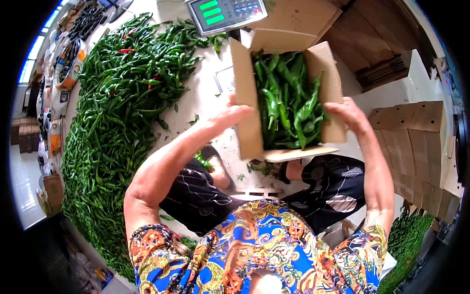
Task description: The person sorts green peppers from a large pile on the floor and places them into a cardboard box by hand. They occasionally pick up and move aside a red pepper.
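An open cardboard box (246,63) with its flaps folded outward is in front of me, between my knees and the scale. Long green peppers (289,98) fill much of its inside. My left hand (235,113) grips the box's left side, with the thumb up along the wall and the other fingers out of sight. On the opposite side, my right hand (346,113) is closed around the right wall and flap. Just past the box's far left corner stands a digital scale's display (227,14), its screens lit green.
A large heap of green peppers (122,93), with a few red ones, spreads over the floor on my left. Stacked flat cardboard (384,68) and a row of brown boxes (411,142) stand at right. More green peppers (406,240) lie behind at lower right. Filled sacks (68,63) line the far left.
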### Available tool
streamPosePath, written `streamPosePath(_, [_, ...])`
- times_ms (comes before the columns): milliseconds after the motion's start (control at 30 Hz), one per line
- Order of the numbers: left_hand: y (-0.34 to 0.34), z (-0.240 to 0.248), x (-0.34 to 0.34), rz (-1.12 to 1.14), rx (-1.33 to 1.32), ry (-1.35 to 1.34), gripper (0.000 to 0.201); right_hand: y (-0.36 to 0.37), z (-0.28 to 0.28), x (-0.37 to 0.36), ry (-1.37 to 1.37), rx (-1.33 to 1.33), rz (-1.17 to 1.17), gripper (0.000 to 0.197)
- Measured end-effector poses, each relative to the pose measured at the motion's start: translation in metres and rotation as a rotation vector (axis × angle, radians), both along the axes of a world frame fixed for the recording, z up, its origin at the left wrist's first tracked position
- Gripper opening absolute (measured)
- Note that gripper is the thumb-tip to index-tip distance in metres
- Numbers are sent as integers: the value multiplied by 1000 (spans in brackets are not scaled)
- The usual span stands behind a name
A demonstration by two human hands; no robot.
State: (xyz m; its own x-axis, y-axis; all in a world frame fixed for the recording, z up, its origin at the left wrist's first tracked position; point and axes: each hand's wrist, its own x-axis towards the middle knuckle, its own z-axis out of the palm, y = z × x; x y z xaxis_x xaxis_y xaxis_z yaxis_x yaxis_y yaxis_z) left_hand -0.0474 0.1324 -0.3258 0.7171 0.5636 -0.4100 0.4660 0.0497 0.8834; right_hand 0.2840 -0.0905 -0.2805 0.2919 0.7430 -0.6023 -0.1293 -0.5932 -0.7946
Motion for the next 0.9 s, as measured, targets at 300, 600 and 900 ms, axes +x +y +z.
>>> streamPosePath(300, [0,22,-18,76,66,24,21,3,-4,-30,-277,-177,29,63])
streamPosePath(600, [17,22,-29,163,54,-54,26,16,7,-64,-474,-92,24,50])
streamPosePath(900, [13,72,-25,125,70,-61,23,20,42,-64,-382,59,82,42])
